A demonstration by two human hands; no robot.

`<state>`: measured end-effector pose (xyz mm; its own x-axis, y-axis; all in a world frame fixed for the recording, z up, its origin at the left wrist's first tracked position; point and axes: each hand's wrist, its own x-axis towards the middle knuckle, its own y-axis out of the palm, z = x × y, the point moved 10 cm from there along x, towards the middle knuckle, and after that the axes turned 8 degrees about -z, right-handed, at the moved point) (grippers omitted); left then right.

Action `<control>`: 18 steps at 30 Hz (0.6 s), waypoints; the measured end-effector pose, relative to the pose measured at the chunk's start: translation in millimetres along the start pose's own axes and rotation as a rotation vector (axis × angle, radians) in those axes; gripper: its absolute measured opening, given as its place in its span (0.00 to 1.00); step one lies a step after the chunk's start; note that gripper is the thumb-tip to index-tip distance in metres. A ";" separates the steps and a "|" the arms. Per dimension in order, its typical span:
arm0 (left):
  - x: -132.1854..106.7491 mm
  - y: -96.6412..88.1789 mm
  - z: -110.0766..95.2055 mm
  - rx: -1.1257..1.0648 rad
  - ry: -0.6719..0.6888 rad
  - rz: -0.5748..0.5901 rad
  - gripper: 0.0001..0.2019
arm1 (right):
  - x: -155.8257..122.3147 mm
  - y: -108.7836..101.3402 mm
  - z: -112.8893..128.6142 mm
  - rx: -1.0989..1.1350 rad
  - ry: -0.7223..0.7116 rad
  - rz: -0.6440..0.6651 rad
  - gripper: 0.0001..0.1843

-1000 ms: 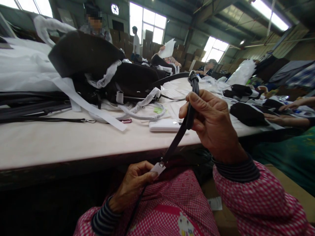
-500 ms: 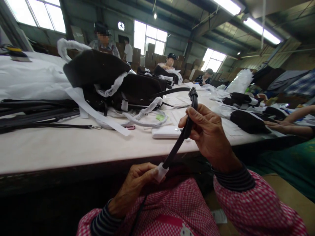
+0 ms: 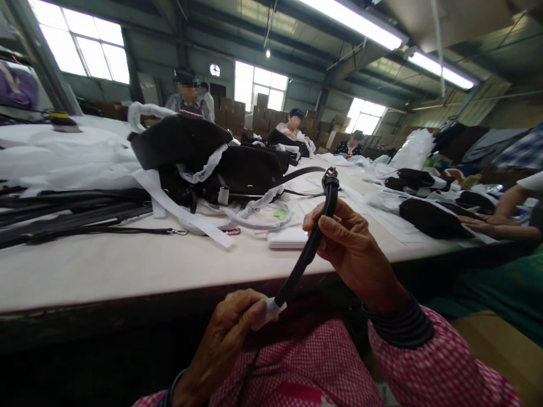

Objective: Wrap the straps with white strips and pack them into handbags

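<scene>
A black strap (image 3: 296, 277) with a metal buckle (image 3: 330, 176) at its upper end runs slantwise between my hands, in front of the table edge. My right hand (image 3: 354, 246) pinches it below the buckle, thumb towards me. Lower down, my left hand (image 3: 229, 330) closes on a small piece of white paper (image 3: 271, 312) wrapped around the strap. A thin black length hangs below the left hand over my checked apron (image 3: 305, 356). Just behind the right hand, a white flat case (image 3: 286, 238) lies on the table.
Black bags (image 3: 250, 169) with white-wrapped handles sit across the table (image 3: 106, 268). Black straps (image 3: 76, 212) lie at left, beside white wrapping (image 3: 55, 152). At right, a co-worker's hands (image 3: 483, 226) touch a black bag (image 3: 432, 217). Several people are behind the table.
My view has shifted a little. My right hand and the buckle sit lower, and the left hand covers more of the white paper. Both hands keep hold.
</scene>
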<state>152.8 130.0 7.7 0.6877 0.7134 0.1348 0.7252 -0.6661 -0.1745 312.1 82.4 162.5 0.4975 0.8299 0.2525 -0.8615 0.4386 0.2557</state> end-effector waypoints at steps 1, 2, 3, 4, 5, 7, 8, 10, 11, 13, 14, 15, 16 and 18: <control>1.2 -1.5 1.9 -0.055 -0.025 -0.001 0.20 | 1.4 1.5 -2.2 0.002 0.008 0.005 0.11; 2.2 -1.4 4.7 -0.120 -0.057 0.011 0.20 | 3.3 2.0 -4.1 0.001 0.010 0.006 0.11; 2.9 0.1 8.4 -0.185 -0.094 0.031 0.20 | 5.7 1.6 -5.4 -0.004 0.007 0.001 0.11; 3.0 2.8 12.5 -0.247 -0.134 0.059 0.19 | 8.2 0.5 -5.8 -0.012 -0.004 -0.008 0.10; 2.8 6.0 16.4 -0.306 -0.170 0.089 0.19 | 10.7 -0.7 -5.4 -0.022 -0.019 -0.018 0.10; 2.3 12.4 21.7 -0.419 -0.221 0.138 0.19 | 14.5 -1.4 -4.1 -0.040 -0.050 -0.024 0.09; 2.2 15.2 23.5 -0.474 -0.242 0.155 0.19 | 15.6 -0.5 -4.2 -0.046 -0.056 -0.019 0.09; 2.4 19.6 25.4 -0.571 -0.276 0.178 0.18 | 16.0 3.3 -6.9 -0.063 -0.042 0.005 0.09; 2.7 21.2 25.8 -0.603 -0.289 0.186 0.18 | 15.5 5.2 -8.8 -0.076 -0.032 0.016 0.09; 3.8 22.2 25.7 -0.633 -0.304 0.188 0.17 | 13.7 7.4 -11.9 -0.100 -0.026 0.029 0.09; 4.7 21.2 25.1 -0.636 -0.302 0.178 0.17 | 12.6 7.6 -13.2 -0.108 -0.029 0.033 0.09; 5.8 19.6 24.4 -0.635 -0.297 0.162 0.17 | 11.6 7.5 -15.2 -0.114 -0.030 0.038 0.08; 6.8 17.8 23.7 -0.633 -0.291 0.145 0.17 | 10.5 7.2 -17.7 -0.115 -0.026 0.044 0.08; 8.8 14.9 22.2 -0.630 -0.287 0.113 0.17 | 8.2 7.5 -25.6 -0.121 0.001 0.071 0.08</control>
<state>168.9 131.2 -15.3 0.7868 0.6037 -0.1286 0.5912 -0.6773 0.4379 307.1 101.3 142.5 0.4348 0.8606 0.2650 -0.9005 0.4172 0.1227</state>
